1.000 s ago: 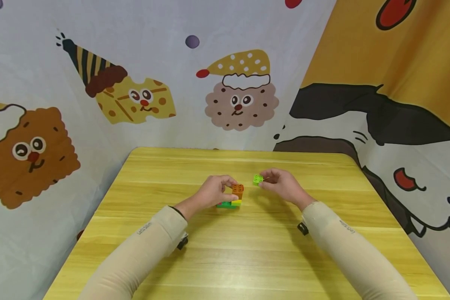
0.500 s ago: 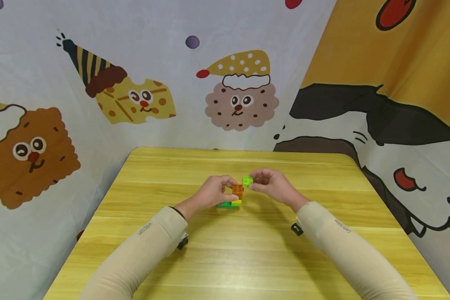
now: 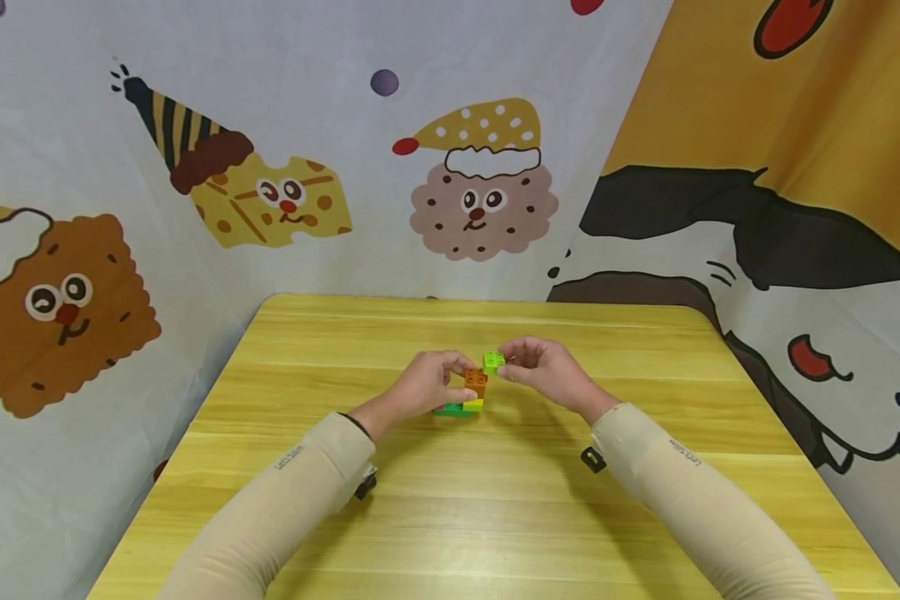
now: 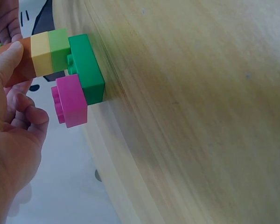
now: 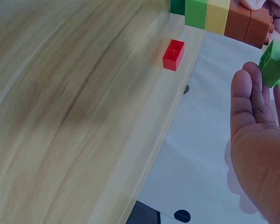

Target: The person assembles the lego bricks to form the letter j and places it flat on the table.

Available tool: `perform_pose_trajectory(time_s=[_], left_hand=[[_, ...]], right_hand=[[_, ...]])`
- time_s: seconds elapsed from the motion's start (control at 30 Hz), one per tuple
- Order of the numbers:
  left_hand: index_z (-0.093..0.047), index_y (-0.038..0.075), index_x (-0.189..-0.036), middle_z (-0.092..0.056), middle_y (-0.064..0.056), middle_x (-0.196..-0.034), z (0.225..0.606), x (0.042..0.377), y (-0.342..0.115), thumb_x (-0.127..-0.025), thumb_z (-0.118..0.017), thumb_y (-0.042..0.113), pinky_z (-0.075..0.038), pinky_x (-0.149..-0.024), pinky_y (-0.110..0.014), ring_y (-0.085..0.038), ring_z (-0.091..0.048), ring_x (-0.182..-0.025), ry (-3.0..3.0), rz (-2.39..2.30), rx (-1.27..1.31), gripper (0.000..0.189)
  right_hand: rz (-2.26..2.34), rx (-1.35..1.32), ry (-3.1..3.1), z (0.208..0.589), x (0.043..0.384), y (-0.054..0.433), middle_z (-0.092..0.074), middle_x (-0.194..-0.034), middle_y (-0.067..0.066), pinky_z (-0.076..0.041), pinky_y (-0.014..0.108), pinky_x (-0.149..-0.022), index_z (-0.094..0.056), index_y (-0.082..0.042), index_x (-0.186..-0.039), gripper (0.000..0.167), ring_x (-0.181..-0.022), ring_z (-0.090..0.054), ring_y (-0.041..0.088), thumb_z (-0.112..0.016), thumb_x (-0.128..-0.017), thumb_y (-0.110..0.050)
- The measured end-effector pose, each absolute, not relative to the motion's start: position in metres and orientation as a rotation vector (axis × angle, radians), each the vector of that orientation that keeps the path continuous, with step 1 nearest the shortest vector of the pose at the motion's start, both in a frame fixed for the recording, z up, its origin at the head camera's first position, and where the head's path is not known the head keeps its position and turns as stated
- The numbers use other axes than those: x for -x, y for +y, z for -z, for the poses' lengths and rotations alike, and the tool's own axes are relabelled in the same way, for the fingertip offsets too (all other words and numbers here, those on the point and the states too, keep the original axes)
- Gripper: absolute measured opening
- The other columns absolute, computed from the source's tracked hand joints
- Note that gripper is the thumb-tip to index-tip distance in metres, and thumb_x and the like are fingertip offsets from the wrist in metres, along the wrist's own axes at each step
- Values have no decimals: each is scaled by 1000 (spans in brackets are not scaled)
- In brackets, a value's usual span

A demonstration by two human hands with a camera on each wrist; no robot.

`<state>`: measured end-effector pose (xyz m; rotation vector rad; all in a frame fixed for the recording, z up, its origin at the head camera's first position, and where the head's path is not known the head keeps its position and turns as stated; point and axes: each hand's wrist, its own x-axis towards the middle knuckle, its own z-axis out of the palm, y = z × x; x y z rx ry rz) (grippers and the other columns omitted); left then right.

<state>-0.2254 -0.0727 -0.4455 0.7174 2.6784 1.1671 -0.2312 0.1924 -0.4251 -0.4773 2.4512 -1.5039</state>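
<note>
While my left hand (image 3: 426, 385) grips the orange bricks (image 3: 476, 384) of a stack (image 4: 41, 54) standing on the table (image 3: 532, 517), my right hand (image 3: 552, 368) pinches a single lime brick (image 3: 493, 362) beside the stack's top; whether they touch is hard to tell. It seems best to brace the stack, level the lime brick, square it with the orange studs (image 3: 476, 374), then press straight down.

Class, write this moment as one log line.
left hand grips multicoloured plastic brick stack | right hand pinches lime square plastic brick near stack's top | red rectangular plastic brick on wooden table
</note>
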Motion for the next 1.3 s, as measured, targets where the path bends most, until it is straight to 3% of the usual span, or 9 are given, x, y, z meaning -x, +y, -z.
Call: perform_pose_trajectory(time_s=[0.13, 0.43, 1.07, 1.3], left_hand=[[-73, 19, -126, -78, 1, -118, 446, 226, -73, -93, -86, 32, -54, -76, -29, -11, -64, -90, 2676, -1167, -723, 39], [-73, 17, -126, -78, 0, -118, 445, 225, -74, -93, -86, 31, -54, -78, -31, -13, -63, -91, 2663, -1178, -713, 39], [-74, 21, -114, -79, 7, -113, 445, 225, -74, -93, -86, 31, -50, -77, -30, -12, -59, -84, 2673, -1172, -752, 27], [-73, 22, -113, -78, 6, -114, 445, 226, -75, -93, -86, 32, -54, -80, -30, -10, -62, -89, 2675, -1163, -768, 26]], right_hand=[[1517, 493, 2424, 424, 229, 189, -75, -126, 9, -62, 45, -97, -71, -13, -128, 36, -108, -74, 21, -82, -97, -29], [1506, 524, 2402, 424, 225, 181, -76, -124, 7, -63, 33, -91, -71, -14, -127, 33, -110, -74, 21, -81, -98, -27], [1426, 593, 2483, 421, 222, 169, -78, -112, 4, -62, 30, -81, -73, -16, -123, 28, -98, -74, 18, -82, -97, -21], [1391, 639, 2511, 418, 221, 168, -79, -106, 4, -60, 29, -76, -74, -16, -123, 26, -93, -74, 19, -80, -98, -23]])
